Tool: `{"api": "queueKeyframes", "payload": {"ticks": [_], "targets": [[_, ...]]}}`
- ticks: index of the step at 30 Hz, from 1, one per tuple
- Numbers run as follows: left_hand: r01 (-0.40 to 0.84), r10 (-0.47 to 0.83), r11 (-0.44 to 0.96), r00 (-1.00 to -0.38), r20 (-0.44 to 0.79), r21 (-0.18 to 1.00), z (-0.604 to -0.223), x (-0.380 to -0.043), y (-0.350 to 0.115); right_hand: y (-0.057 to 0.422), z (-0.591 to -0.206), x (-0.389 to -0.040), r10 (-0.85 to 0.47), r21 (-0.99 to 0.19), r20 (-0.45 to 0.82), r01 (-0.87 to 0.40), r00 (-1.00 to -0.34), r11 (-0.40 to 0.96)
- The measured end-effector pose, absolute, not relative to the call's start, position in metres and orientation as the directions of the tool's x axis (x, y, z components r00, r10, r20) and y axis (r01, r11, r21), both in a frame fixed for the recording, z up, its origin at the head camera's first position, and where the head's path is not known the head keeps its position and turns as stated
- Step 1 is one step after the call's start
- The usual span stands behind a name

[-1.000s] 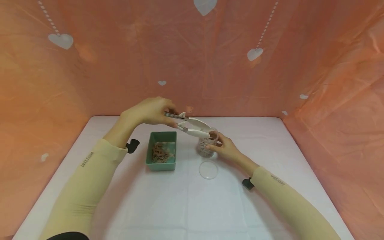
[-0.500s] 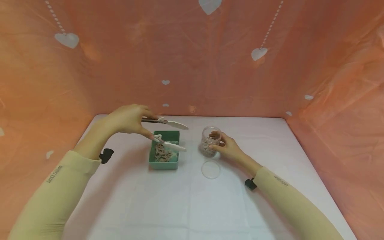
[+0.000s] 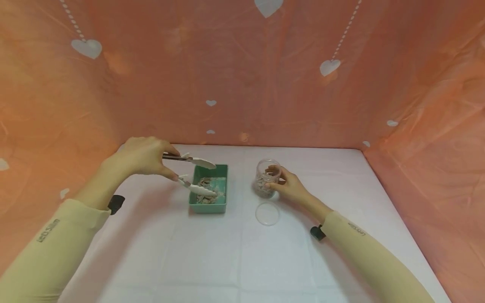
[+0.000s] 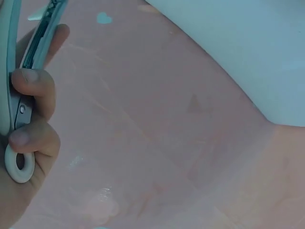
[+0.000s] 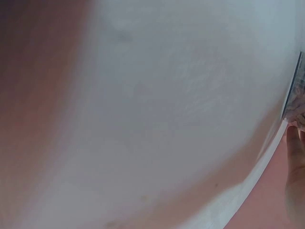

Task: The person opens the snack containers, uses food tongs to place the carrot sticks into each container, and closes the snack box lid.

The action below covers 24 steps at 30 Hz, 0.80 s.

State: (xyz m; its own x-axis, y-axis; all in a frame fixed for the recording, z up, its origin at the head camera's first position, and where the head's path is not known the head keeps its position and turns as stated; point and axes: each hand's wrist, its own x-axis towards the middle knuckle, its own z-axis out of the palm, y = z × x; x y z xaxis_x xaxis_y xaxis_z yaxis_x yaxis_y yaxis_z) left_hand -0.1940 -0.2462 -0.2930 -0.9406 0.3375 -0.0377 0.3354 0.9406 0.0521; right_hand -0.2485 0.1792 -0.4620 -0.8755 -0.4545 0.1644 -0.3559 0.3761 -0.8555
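Plainly, the left hand grips spread tongs over a green tray, the right hand clasping a jar.

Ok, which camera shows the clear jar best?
The head view: the clear jar shows from rim to base there, gripped by the right hand. The right wrist view catches only part of it at the edge; the left wrist view shows none.

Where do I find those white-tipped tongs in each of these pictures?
Head: the tongs are left of centre, over the green tray.
Left wrist: along the left edge, cut off at the top.
Right wrist: not in it.
Shared landmark: the white tabletop.
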Motion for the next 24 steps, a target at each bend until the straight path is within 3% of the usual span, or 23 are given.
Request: {"api": "queueKeyframes", "payload": {"ticks": [6, 16, 24], "targets": [[0.371, 0.381, 0.923, -0.919, -0.102, 0.106, -0.3, -0.194, -0.242, 0.181, -0.462, -0.248, -0.459, -0.856, 0.164, -0.357, -0.873, 0.373], [0.418, 0.42, 0.908, -0.901, -0.112, 0.04, -0.307, -0.201, -0.23, 0.182, -0.464, -0.248, -0.463, -0.858, 0.166, -0.359, -0.871, 0.367], [0.404, 0.408, 0.913, -0.909, -0.089, 0.06, -0.309, -0.203, -0.232, 0.181, -0.462, -0.251, -0.46, -0.855, 0.15, -0.348, -0.875, 0.384]]}}
